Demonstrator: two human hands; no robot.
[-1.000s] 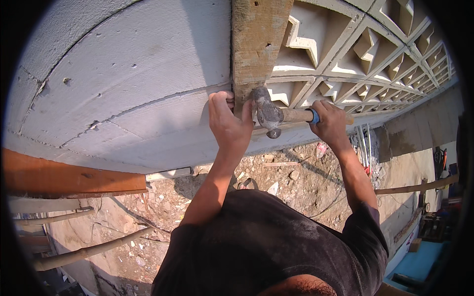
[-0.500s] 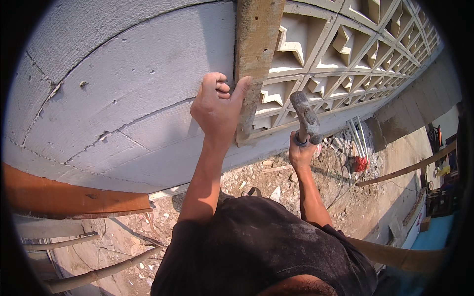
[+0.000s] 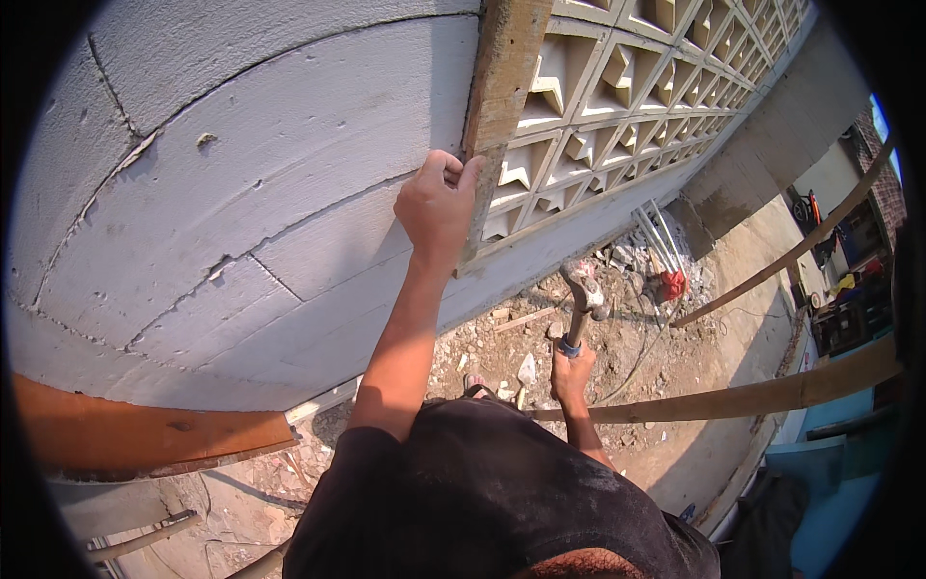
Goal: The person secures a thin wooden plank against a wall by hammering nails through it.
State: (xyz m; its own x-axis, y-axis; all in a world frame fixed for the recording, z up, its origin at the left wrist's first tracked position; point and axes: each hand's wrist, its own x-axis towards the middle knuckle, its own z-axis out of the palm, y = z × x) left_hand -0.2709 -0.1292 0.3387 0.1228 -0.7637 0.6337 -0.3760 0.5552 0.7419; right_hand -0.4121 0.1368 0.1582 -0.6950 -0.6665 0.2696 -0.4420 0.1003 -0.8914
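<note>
A worn wooden plank [image 3: 502,87] stands upright along the edge of the white block wall [image 3: 318,125]. My left hand [image 3: 436,205] is at the plank's left edge, fingers curled in and thumb against the wood. Whatever the fingers may pinch is hidden or too small to name. Lower and to the right, my right hand [image 3: 573,371] grips the handle of a hammer [image 3: 584,289]. Its dusty metal head points up, apart from the plank and over the rubble.
Patterned ventilation blocks [image 3: 584,145] fill the wall right of the plank. Rubble [image 3: 632,338] covers the ground below, with a trowel [image 3: 526,371] lying there. Poles [image 3: 772,396] cross at the right, and an orange-brown board [image 3: 145,429] is at the lower left.
My right hand has lowered the hammer away from the wall. My left fingers have closed in more at the plank's edge. The view has shifted somewhat.
</note>
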